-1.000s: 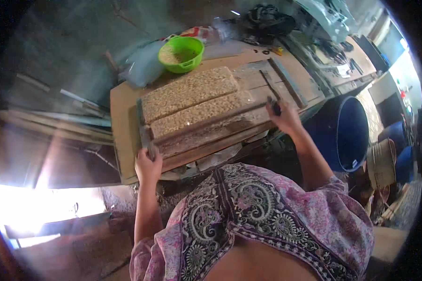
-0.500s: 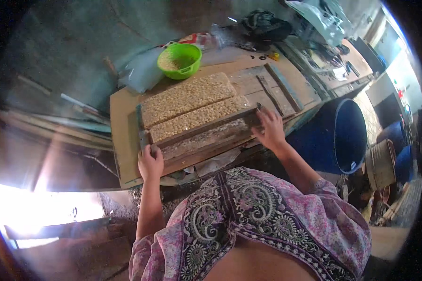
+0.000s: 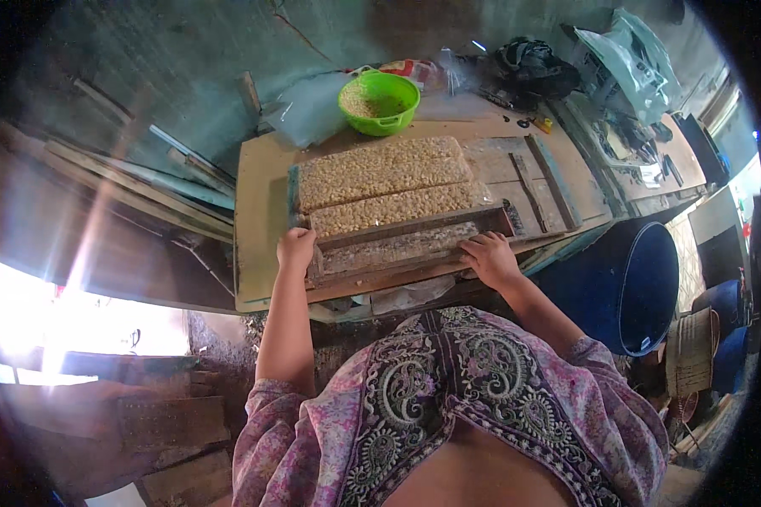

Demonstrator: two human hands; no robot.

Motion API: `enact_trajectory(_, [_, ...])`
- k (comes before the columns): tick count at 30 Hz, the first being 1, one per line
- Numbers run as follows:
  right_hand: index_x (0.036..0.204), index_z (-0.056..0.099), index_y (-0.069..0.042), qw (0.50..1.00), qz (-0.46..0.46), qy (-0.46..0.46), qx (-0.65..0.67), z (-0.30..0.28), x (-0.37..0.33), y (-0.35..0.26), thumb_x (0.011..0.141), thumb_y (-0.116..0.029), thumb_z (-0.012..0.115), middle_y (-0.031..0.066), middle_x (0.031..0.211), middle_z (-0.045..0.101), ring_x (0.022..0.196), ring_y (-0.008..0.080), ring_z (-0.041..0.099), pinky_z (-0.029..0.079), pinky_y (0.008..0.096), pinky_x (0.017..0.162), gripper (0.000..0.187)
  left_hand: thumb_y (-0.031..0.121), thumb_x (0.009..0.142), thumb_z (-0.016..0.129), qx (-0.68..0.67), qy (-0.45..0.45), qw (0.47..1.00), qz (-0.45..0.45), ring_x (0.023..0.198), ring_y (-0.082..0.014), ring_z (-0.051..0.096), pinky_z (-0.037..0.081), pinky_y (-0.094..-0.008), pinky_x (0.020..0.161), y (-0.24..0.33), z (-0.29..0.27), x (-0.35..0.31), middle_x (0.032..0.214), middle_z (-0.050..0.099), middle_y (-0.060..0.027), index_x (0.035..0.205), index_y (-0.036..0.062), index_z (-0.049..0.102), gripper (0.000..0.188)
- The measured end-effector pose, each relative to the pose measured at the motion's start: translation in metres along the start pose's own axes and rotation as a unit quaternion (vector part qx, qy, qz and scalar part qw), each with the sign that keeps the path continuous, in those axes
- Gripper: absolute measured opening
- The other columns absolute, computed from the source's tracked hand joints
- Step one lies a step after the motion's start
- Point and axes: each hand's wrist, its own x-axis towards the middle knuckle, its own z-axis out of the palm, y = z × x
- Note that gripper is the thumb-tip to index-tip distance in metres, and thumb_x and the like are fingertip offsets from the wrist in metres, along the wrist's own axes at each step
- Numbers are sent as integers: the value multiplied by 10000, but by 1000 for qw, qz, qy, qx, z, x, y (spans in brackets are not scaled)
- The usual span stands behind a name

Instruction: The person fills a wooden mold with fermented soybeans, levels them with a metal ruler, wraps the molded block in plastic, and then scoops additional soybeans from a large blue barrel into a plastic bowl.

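Two slabs of pressed pale beans lie side by side on the board, the far slab [image 3: 385, 169] and the near slab [image 3: 402, 207], both looking covered in clear film. Along the near slab is a long, narrow wooden frame [image 3: 402, 226], with a whitish crusted strip showing inside it. My left hand [image 3: 296, 249] is closed on the frame's left end. At the right, my right hand [image 3: 492, 258] curls its fingers over the near rail; its thumb is partly hidden.
Behind the slabs stands a green plastic bowl [image 3: 379, 103] holding loose beans. Wooden strips [image 3: 528, 190] lie to the right of the slabs. A large blue barrel [image 3: 647, 283] stands beside the table, right of my right arm. Clear plastic sheets [image 3: 313, 110] lie at the far left.
My right hand has left the frame's far right corner and come down onto the near rail. The frame's inside now shows more openly. The whole view has shifted, moving the table rightward in the picture.
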Motion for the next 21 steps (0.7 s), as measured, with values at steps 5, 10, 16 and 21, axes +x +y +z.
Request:
enact_trajectory(5, [1006,601,-140,1000,17,-15,20,2,6,-3,747,-245,587,50,904,592,863,274,524,394,409,793,279,319,786,595,-24,15,1000,13,819,-243,604,470,-372,713,-19,7,20,889,636,-121,963,43,630,330])
enact_trajectory(10, [971,598,-130,1000,14,-3,-8,9,10,-3,746,-241,587,52,900,599,909,270,528,395,420,792,251,303,786,607,-53,19,998,3,799,-221,602,468,-362,688,-23,7,29,879,635,-111,980,44,628,324])
enact_trajectory(16, [1013,594,-132,1000,21,2,-5,8,11,-4,738,-242,597,53,916,601,899,275,541,395,419,801,295,312,804,598,-52,1,998,-32,798,-208,599,471,-365,675,1,-7,11,892,631,-109,971,46,628,316])
enact_trajectory(21, [1001,596,-142,1000,19,1,7,12,13,-4,735,-229,601,40,891,595,891,261,537,397,412,781,280,319,825,579,-65,8,998,-16,841,-232,587,462,-354,741,-19,-6,25,933,623,-105,999,34,605,334])
